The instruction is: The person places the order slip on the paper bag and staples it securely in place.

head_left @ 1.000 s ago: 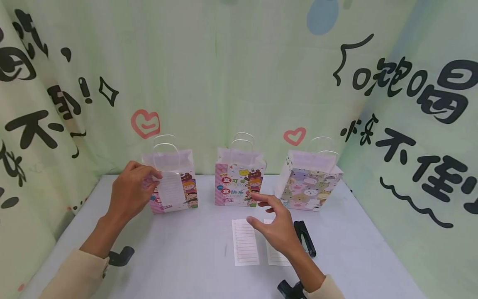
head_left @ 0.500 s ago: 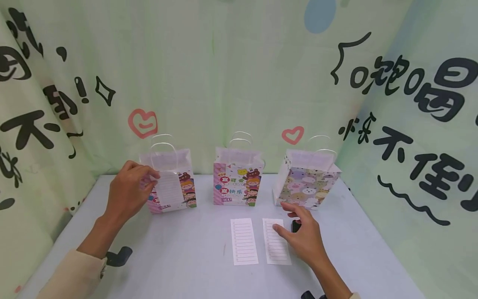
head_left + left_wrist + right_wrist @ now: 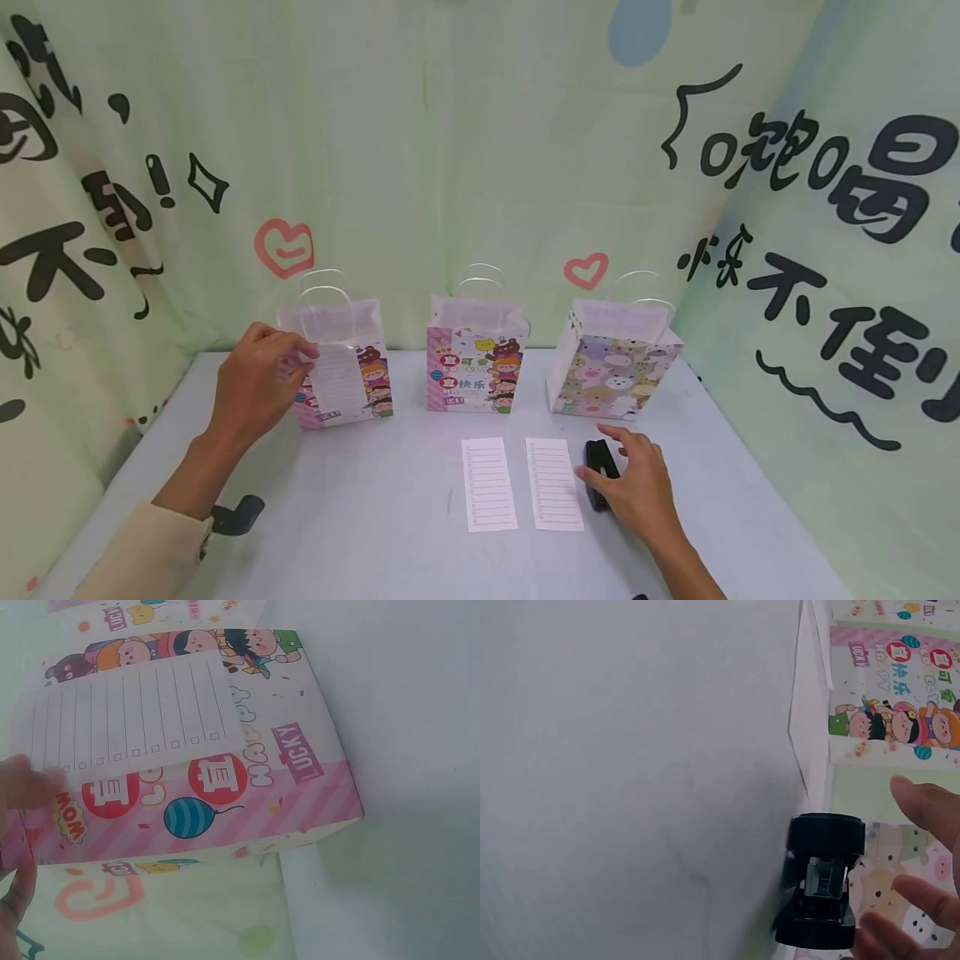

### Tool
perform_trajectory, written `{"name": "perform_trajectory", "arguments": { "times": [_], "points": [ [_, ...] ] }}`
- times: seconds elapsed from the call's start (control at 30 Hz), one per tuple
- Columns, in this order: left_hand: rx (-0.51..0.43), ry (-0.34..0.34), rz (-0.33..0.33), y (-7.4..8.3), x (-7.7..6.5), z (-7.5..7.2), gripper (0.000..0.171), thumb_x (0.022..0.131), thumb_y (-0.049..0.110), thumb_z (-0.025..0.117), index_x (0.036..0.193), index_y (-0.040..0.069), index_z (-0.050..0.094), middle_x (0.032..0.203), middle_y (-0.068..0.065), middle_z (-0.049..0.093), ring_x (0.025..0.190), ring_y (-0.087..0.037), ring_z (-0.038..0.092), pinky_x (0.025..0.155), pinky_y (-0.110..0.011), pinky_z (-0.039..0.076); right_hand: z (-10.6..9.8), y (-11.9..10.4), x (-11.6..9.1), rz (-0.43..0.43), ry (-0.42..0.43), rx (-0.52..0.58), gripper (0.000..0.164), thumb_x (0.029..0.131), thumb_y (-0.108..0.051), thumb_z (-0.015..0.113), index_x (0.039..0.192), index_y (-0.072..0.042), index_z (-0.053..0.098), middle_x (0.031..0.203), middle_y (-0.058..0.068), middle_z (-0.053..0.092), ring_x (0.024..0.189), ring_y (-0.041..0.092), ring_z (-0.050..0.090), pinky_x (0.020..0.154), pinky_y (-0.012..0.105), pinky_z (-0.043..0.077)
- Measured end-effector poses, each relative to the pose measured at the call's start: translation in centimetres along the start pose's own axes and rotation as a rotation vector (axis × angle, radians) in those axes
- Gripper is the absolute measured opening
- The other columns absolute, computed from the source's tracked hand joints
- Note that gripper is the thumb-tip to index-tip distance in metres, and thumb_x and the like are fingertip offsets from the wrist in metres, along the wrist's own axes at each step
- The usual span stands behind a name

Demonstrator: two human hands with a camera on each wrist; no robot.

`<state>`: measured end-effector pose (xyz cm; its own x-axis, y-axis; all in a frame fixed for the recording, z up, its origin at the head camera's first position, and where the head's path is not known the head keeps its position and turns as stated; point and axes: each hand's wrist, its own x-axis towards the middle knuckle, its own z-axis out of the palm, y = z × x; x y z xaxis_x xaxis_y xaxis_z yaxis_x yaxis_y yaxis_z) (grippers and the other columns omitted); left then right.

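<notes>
On your desk [image 3: 360, 533], the left bag [image 3: 373, 379] stands on the far side, its upper edge in your left hand's [image 3: 258, 379] pinch. Your right hand [image 3: 643, 487] has just moved right, fingers spread around the black stapler [image 3: 600, 457] — not gripping, contact unclear — putting it within reach. The pinch holds a lined card [image 3: 335, 385] against the bag's front; two loose cards [image 3: 490, 485] lie left of the stapler.

Soft, even light in the head view; dimmer wrist views, diffuse shadow beside the stapler [image 3: 823, 882]
</notes>
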<state>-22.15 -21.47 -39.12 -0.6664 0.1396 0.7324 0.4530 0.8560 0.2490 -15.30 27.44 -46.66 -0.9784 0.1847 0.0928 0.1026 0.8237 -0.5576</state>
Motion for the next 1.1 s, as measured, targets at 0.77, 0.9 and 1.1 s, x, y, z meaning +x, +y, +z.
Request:
{"name": "perform_trajectory", "arguments": {
  "times": [0.77, 0.9, 1.1],
  "points": [
    [-0.006, 0.002, 0.001, -0.2, -0.1, 0.0, 0.029, 0.072, -0.007, 0.093, 0.093, 0.004, 0.077, 0.086, -0.015, 0.075, 0.092, -0.029, 0.059, 0.064, -0.051, 0.059, 0.8, 0.9, 0.8, 0.018, -0.149, -0.206, 0.105, 0.072, -0.043, 0.098, 0.154, 0.000, 0.049, 0.129, 0.030, 0.062, 0.104, 0.036, 0.062, 0.085, 0.057, 0.054],
    [-0.005, -0.001, -0.006, -0.1, -0.1, 0.0, 0.028, 0.073, -0.006, 0.093, 0.094, 0.004, 0.077, 0.087, -0.016, 0.075, 0.093, -0.030, 0.059, 0.064, -0.052, 0.060, 0.7, 0.8, 0.9, 0.016, -0.146, -0.242, 0.099, 0.073, -0.041, 0.097, 0.149, 0.005, 0.053, 0.124, 0.028, 0.064, 0.101, 0.034, 0.063, 0.086, 0.056, 0.054],
    [-0.004, -0.001, -0.011, -0.2, -0.1, 0.1, 0.028, 0.073, -0.005, 0.093, 0.094, 0.004, 0.077, 0.088, -0.016, 0.075, 0.094, -0.030, 0.060, 0.066, -0.052, 0.061, 0.8, -0.1, 0.7, 0.030, -0.116, -0.154, 0.096, 0.075, -0.040, 0.096, 0.150, 0.003, 0.053, 0.126, 0.025, 0.065, 0.105, 0.035, 0.064, 0.091, 0.057, 0.052]
  ]
}}
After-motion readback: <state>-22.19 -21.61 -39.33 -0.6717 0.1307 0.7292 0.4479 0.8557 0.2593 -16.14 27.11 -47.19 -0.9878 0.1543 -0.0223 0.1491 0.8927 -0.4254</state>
